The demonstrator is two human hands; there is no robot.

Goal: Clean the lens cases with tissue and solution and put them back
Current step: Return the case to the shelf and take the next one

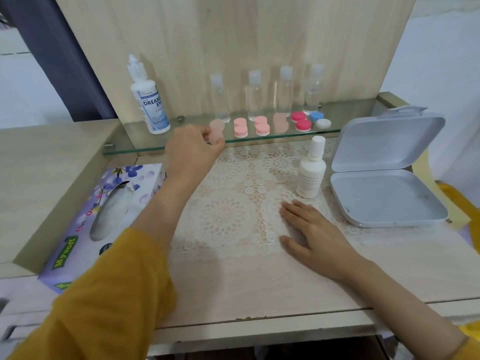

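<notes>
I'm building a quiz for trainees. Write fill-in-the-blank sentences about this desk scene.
1. The left hand pinches a pale ____ lens case at the glass shelf.
2. The right hand rests flat on the lace mat, holding ____.
3. The tissue box sits ____ of the lace mat.
4. The white hinged box beside the small white bottle is ____.
Missing: pink; nothing; left; open.

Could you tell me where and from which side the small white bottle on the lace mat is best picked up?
Grip the small white bottle round its wide lower body, not the narrow cap: it stands upright. Probably come from the near side with the right hand, which lies flat just in front; the open grey box crowds its right and the glass shelf lies behind.
</notes>
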